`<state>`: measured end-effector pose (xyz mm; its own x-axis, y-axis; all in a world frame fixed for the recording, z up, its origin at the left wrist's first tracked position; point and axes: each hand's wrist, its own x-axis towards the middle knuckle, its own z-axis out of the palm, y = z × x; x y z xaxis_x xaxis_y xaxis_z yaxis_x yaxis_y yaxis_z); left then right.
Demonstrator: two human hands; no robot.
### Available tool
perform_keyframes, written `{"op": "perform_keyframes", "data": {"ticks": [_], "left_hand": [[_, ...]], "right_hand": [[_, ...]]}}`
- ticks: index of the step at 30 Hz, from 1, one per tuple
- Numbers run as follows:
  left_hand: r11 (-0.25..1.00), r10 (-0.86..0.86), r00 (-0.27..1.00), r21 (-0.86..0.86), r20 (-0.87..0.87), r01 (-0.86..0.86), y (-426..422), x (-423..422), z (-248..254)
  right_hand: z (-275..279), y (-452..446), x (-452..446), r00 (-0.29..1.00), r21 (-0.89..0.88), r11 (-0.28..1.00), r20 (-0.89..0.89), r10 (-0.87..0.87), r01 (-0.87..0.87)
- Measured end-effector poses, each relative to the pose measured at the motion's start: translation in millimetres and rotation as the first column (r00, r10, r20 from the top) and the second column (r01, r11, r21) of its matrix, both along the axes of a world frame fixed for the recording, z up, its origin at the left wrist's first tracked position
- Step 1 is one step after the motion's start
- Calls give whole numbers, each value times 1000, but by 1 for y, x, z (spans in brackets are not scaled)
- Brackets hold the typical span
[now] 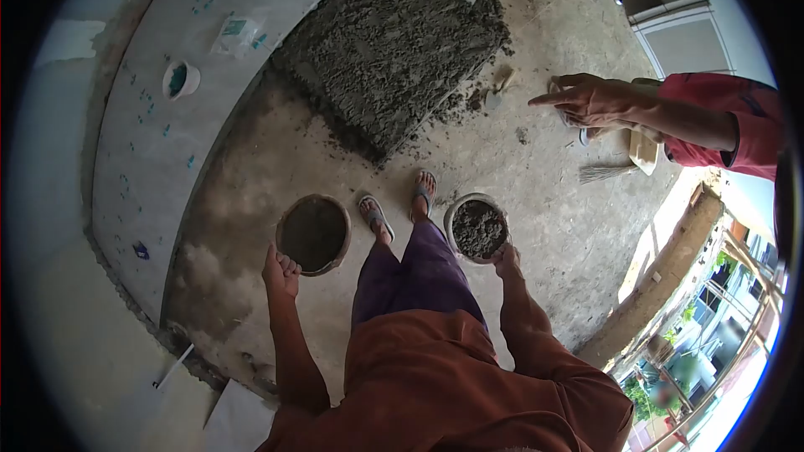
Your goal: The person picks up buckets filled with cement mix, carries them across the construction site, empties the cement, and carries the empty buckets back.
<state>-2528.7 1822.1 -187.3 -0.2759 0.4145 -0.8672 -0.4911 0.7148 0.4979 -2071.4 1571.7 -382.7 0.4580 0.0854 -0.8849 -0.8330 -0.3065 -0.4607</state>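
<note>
My left hand [282, 269] is closed on the rim of a round pan [313, 234] at my left side; its inside looks dark grey and fairly smooth. On the other side, my right hand [506, 259] grips the edge of a second round pan [452, 226], which holds lumpy grey mortar [479, 228]. Both pans hang beside my legs, one on each side. Beyond my sandalled feet, a broad bed of wet grey mortar [394, 50] lies on the floor.
At the right, a co-worker's arm [695, 121] in a red sleeve points left. Near it lie a broom [605, 173] and a yellowish block [644, 151]. A white bucket [191, 79] and a plastic bag [234, 35] sit on the pale tiled area at left.
</note>
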Motion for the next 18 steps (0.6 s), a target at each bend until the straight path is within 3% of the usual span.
{"op": "perform_keyframes", "data": {"ticks": [3, 6, 9, 12, 13, 16, 18], "left_hand": [[998, -66, 998, 0, -4, 66, 3, 14, -14], [993, -114, 993, -14, -12, 114, 2, 37, -29], [980, -197, 980, 15, -26, 197, -6, 58, -48], [965, -262, 964, 3, -38, 263, -13, 62, -64], [964, -265, 964, -5, -21, 265, -12, 60, -72], [954, -301, 954, -16, 12, 301, -18, 54, -77], [940, -341, 940, -4, 21, 341, -20, 50, -77]], "right_hand": [[-28, 3, 9, 993, 24, 997, -92, -69, 72], [-65, 8, 0, 997, 117, 990, 25, 78, -80], [-115, -3, 7, 973, 207, 952, 3, 230, -226], [-90, -10, -8, 993, 160, 980, 36, 113, -117], [-89, -4, -12, 996, 68, 995, 60, 71, -75], [-100, 1, -20, 964, 105, 971, 179, 194, -215], [-90, 22, -27, 965, 150, 968, 201, 167, -199]]}}
